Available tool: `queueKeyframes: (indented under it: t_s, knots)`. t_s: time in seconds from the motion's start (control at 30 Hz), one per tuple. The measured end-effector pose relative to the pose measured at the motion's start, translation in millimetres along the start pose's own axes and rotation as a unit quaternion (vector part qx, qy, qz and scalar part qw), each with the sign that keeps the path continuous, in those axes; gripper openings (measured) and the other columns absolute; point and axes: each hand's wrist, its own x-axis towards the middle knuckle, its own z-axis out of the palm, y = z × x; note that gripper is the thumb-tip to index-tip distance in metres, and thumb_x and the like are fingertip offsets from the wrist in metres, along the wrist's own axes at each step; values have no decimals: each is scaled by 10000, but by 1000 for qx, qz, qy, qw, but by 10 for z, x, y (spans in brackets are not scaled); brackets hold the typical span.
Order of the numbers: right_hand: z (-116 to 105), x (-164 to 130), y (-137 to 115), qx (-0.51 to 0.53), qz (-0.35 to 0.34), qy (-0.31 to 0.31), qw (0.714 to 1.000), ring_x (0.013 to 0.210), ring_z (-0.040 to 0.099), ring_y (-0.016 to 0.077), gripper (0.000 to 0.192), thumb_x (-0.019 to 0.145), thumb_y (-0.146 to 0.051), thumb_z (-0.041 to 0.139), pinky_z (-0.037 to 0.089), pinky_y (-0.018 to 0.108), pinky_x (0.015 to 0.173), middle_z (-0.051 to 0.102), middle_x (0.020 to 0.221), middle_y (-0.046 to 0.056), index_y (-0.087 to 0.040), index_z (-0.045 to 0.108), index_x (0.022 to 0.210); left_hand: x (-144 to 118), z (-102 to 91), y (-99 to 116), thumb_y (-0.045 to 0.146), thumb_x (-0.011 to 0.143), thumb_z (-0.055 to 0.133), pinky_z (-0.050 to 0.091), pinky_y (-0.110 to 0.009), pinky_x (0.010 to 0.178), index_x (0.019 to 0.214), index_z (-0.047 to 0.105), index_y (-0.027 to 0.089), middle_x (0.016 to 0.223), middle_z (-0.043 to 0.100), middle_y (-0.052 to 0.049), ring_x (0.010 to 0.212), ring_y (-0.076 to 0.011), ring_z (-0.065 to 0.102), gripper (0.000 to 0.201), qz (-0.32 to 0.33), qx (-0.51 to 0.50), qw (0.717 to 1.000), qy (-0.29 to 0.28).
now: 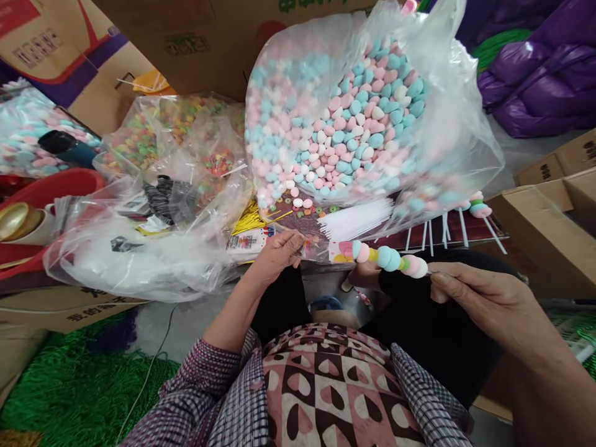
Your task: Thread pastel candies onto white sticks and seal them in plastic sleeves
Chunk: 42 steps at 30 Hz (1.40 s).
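The right hand (484, 295) has its grip pinched closed on the bare end of a thin white stick, holding a marshmallow skewer (386, 256) level across the lap; gripping the clean end keeps the fingers off the sweets and leaves the far tip free. The skewer carries pink, blue, green and white pieces packed touching one another, extending to the left of that grip. The left hand (279, 251) is forward of the knees, its grip curled closed over something small at the counter (321, 233) edge; whether it is a ring-shaped candy or a wrapper cannot be told. Just beyond the left grip lie loose coloured candy rings (298, 208) and yellow twist ties (249, 220), within easy reach. Beyond and between both grips stands a large open clear bag of marshmallows (344, 124), its mouth tipped toward the person so pieces can be picked without lifting. A bundle of bare white sticks (358, 220) lies just below the bag, near the skewer's tip. Finished skewers (477, 211) rest beyond the right grip. Left of the left grip are further plastic bags of coloured candy (172, 133) and a red basin (60, 186). Cardboard boxes (554, 211) stand to the right.
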Motion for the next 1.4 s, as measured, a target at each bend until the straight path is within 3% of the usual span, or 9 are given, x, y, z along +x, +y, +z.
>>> queueKeyframes:
  t_s: [0.1,0.2,0.3,0.43,0.67,0.93,1.17,1.3,1.4]
  knots:
    - [7,-9,16,-5,1,16,1000,555,564,129,380,811,-593,635,442,225,554,630,578,-2,-237,762,847,-3,-61,16,587,737,712,281,-174,405,679,567,156,530,503,48,412,-45,438,459,10,24,1000,-10]
    - [31,-11,13,1,-1,18,1000,545,556,120,388,811,-597,635,436,215,545,623,564,-1,-234,723,709,-11,-51,2,583,758,692,239,-177,390,684,566,158,505,489,56,380,-41,414,450,7,4,1000,-10]
    - [53,3,-5,8,-7,-2,1000,569,581,124,464,821,-602,619,445,213,554,650,601,23,-215,648,565,-18,6,-22,596,755,688,231,-185,387,712,572,163,509,501,54,377,-49,419,450,0,-11,1000,-20]
    - [26,13,19,-1,-7,-29,1000,542,569,120,507,826,-610,599,437,218,527,651,605,34,-204,619,525,-18,49,-20,624,721,700,288,-198,408,747,589,167,563,526,45,413,-59,441,471,-2,-3,1000,-18]
    - [27,-24,156,-2,2,6,1000,578,610,140,338,803,-526,660,489,230,571,680,614,26,-214,718,686,-31,-66,-4,582,826,610,315,-215,469,666,558,175,508,476,44,459,-74,407,440,34,115,993,-15]
    - [117,-19,236,29,2,8,1000,745,697,186,211,745,-426,737,567,296,743,776,856,45,-246,797,839,-46,-125,41,526,873,578,342,-219,508,738,615,183,536,472,46,496,-83,421,370,67,167,983,-27]
    - [179,-35,174,31,42,16,998,546,574,140,332,779,-515,699,482,252,534,660,606,26,-191,765,808,-69,-109,83,527,864,583,341,-220,512,712,607,184,536,468,45,499,-84,421,376,68,181,981,-8]
    - [195,-31,151,2,33,-13,999,506,498,115,449,827,-604,608,417,242,505,574,544,7,-190,702,682,-64,-121,66,549,853,580,354,-226,519,703,596,188,525,460,44,501,-95,421,391,62,188,980,-6]
    - [212,-30,182,-19,13,-43,999,494,479,109,459,864,-611,552,387,238,497,557,542,-3,-193,705,752,-63,-114,63,546,864,562,350,-228,527,704,590,187,529,460,42,508,-97,419,394,63,197,978,-11]
